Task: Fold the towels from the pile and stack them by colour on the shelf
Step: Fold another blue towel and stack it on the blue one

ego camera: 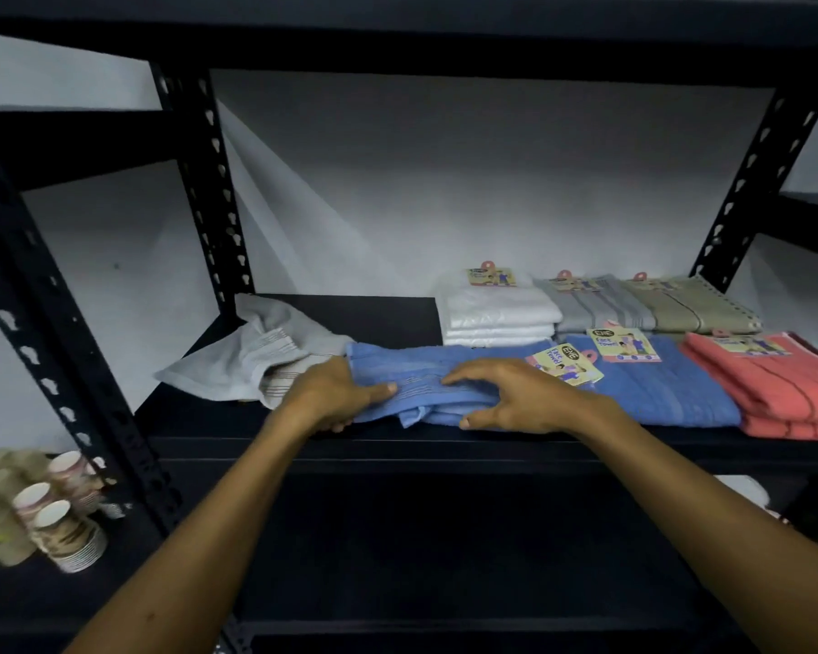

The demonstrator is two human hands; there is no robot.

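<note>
A blue towel [438,375] lies folded on the black shelf [209,417], with a paper tag at its right end. My left hand [336,394] grips its left end, thumb on top and fingers under the edge. My right hand [506,396] rests on its top with fingers spread and the thumb at the front edge. To the right lie a folded blue towel [671,389] and a stack of coral towels [785,389]. Behind them stand white [497,313], grey [596,304] and beige [690,304] stacks. A crumpled light grey towel [251,356] lies at the left.
Perforated black uprights [213,181] frame the shelf bay, and another [756,181] stands at the right. Stacks of paper cups [43,507] sit on a lower level at the left. A dark shelf lies below my arms.
</note>
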